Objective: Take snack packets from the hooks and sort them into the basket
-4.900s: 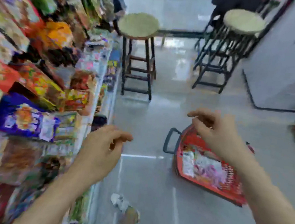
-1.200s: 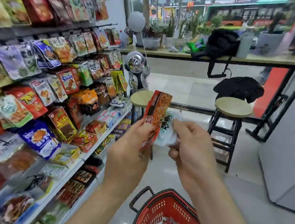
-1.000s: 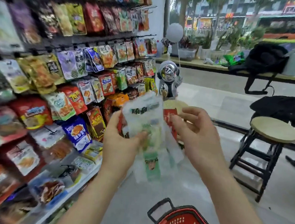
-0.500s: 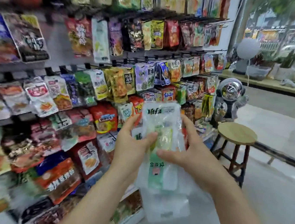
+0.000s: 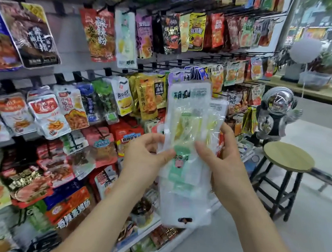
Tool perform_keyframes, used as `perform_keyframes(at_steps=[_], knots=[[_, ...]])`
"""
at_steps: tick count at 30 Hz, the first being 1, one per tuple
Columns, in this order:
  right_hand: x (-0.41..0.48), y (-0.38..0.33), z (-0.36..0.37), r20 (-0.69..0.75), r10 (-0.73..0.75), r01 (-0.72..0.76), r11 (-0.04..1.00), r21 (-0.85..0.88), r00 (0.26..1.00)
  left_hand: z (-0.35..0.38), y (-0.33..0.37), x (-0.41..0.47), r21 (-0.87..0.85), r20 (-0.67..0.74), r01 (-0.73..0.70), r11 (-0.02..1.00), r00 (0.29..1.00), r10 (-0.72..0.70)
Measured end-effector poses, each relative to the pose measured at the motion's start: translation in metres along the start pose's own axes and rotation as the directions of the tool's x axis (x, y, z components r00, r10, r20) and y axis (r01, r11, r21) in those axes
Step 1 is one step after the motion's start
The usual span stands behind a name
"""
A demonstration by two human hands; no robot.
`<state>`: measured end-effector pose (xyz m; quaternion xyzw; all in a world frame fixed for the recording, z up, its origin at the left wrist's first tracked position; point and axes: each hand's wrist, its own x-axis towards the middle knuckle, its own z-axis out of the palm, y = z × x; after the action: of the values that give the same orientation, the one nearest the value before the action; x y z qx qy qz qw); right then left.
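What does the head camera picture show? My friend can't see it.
The left hand and right hand hold up a bunch of clear snack packets with green labels, before a wall of colourful hanging packets on hooks. A round-topped stool stands to the right.

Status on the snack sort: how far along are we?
Done: cannot tell, the basket is out of view. In hand: left grip and right grip both pinch clear packets, held up in front of the display. Left: drop these into the basket; many hanging packets are untaken.
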<state>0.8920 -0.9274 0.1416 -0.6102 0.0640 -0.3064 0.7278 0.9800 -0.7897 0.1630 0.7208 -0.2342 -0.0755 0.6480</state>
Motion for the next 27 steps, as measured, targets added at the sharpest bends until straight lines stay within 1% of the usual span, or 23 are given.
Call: perform_keyframes(at_steps=[6, 8, 10, 12, 14, 16, 17, 18, 20, 23, 25, 27], knots=[[0.059, 0.012, -0.017, 0.12, 0.146, -0.166, 0.968, 0.187, 0.982, 0.008, -0.013, 0.056, -0.01, -0.06, 0.046, 0.999, 0.997, -0.047], [0.085, 0.015, -0.023, 0.153, 0.157, -0.192, 0.95, 0.245, 0.976, 0.016, -0.016, 0.08, -0.056, -0.056, 0.079, 0.995, 0.995, -0.082], [0.111, 0.014, -0.031, 0.184, 0.163, -0.208, 0.942, 0.263, 0.969, 0.026, -0.016, 0.104, -0.074, -0.044, 0.096, 0.993, 0.994, -0.1], [0.139, 0.011, -0.038, 0.186, 0.145, -0.182, 0.962, 0.205, 0.972, 0.036, -0.017, 0.129, -0.046, -0.053, 0.086, 0.995, 0.995, -0.088], [0.164, 0.005, -0.042, 0.176, 0.127, -0.13, 0.992, 0.003, 0.976, 0.044, -0.016, 0.15, -0.018, -0.075, 0.072, 0.997, 0.994, -0.073], [0.19, 0.0, -0.045, 0.175, 0.138, -0.095, 0.968, -0.233, 0.975, 0.049, -0.014, 0.168, 0.028, -0.087, 0.053, 0.998, 0.995, -0.05], [0.202, -0.003, -0.044, 0.195, 0.132, -0.073, 0.955, -0.286, 0.972, 0.049, -0.014, 0.176, 0.053, -0.091, 0.044, 0.998, 0.995, -0.039], [0.215, -0.003, -0.043, 0.225, 0.128, -0.059, 0.955, -0.289, 0.966, 0.049, -0.013, 0.181, 0.072, -0.086, 0.033, 0.997, 0.996, -0.026], [0.24, 0.003, -0.038, 0.263, 0.119, -0.06, 0.974, -0.219, 0.957, 0.045, -0.008, 0.191, 0.111, -0.071, 0.005, 0.994, 0.997, 0.003], [0.272, 0.007, -0.029, 0.244, 0.1, -0.064, 0.987, -0.15, 0.965, 0.027, 0.007, 0.209, 0.217, -0.089, -0.073, 0.973, 0.992, 0.095], [0.293, 0.005, -0.028, 0.232, 0.08, -0.049, 0.989, -0.139, 0.969, 0.005, 0.021, 0.224, 0.31, -0.163, -0.117, 0.944, 0.971, 0.174], [0.312, 0.001, -0.035, 0.199, 0.07, -0.036, 0.985, -0.166, 0.978, -0.02, 0.037, 0.235, 0.377, -0.257, -0.177, 0.909, 0.923, 0.287]])
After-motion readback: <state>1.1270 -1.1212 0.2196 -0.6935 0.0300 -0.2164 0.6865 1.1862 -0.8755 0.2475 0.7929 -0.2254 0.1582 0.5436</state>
